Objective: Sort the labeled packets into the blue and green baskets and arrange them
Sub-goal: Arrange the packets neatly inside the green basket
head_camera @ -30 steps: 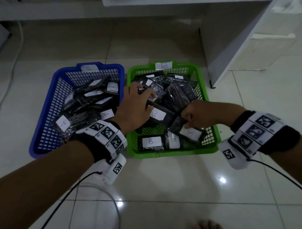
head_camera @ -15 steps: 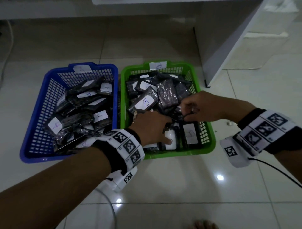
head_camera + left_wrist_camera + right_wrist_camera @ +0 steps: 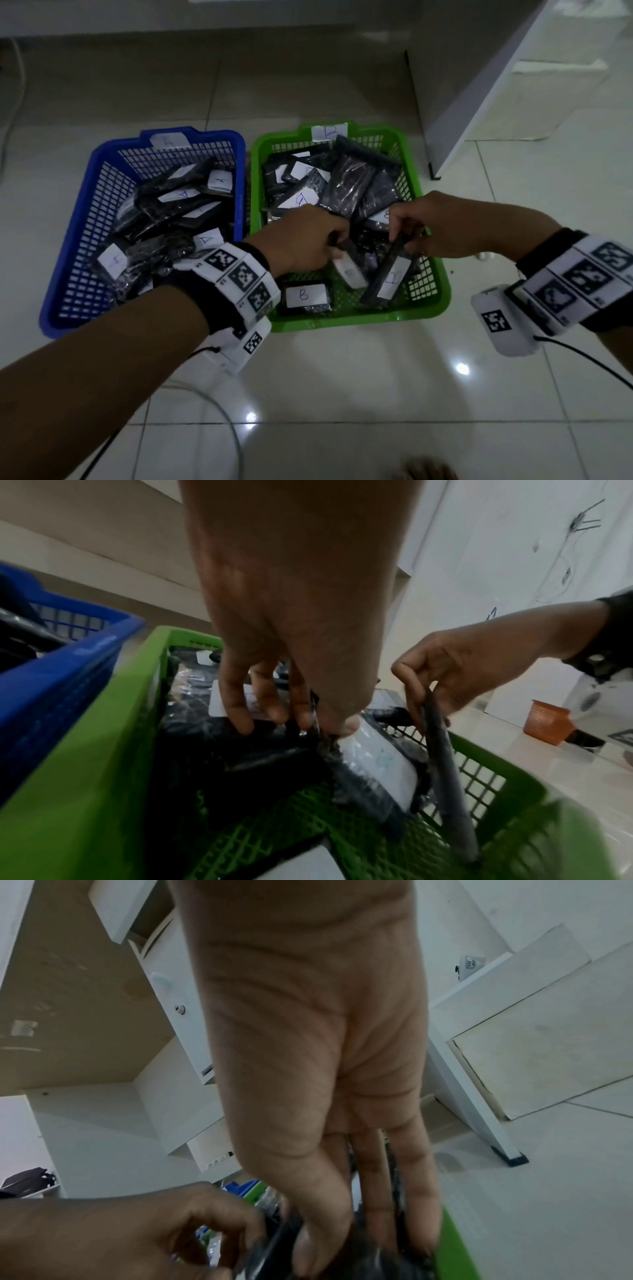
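- Your left hand (image 3: 305, 240) pinches a packet (image 3: 349, 270) by its top edge, standing it upright for arranging in the green basket (image 3: 424, 305).
- Your right hand (image 3: 431, 226) pinches a second packet (image 3: 390, 277) at 3 o'clock of it.

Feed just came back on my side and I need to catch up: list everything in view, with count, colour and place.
blue basket: one, blue, on the floor at left, tag A
green basket: one, green, beside it at right, tag B
packets: many, black with white labels, piled in both baskets
flat B packet: one, near the green basket's front wall
cabinet: one, white, far right
orange cup: one, on the floor
left hand: pinches a tilted packet
right hand: holds an upright packet
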The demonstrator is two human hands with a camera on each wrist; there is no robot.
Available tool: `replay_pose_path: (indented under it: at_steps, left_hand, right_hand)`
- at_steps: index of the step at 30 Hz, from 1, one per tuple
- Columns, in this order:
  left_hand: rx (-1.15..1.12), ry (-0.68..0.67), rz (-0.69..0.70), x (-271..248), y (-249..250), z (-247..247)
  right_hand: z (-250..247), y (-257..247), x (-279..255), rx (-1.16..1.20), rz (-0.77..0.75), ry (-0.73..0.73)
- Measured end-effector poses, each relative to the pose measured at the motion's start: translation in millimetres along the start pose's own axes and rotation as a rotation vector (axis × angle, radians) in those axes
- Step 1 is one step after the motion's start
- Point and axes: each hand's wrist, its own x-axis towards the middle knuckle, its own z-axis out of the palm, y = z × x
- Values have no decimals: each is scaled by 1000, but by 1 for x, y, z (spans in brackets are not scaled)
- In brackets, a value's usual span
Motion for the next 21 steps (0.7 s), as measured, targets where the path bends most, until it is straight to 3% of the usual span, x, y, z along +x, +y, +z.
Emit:
replay_pose_path:
  at_steps: [6,14,21]
  left_hand:
    - [-94,106,-42,5,-11,-13]
    - [-91,94,-35,5,-11,-14]
    - [-132,99,-53,8,-13,-15]
  right_hand:
    - [11,-7,0,-65,54,-16]
    - [38,-26,-1,-589,-4,-252]
    - [42,-41,13,-780,-48,-307]
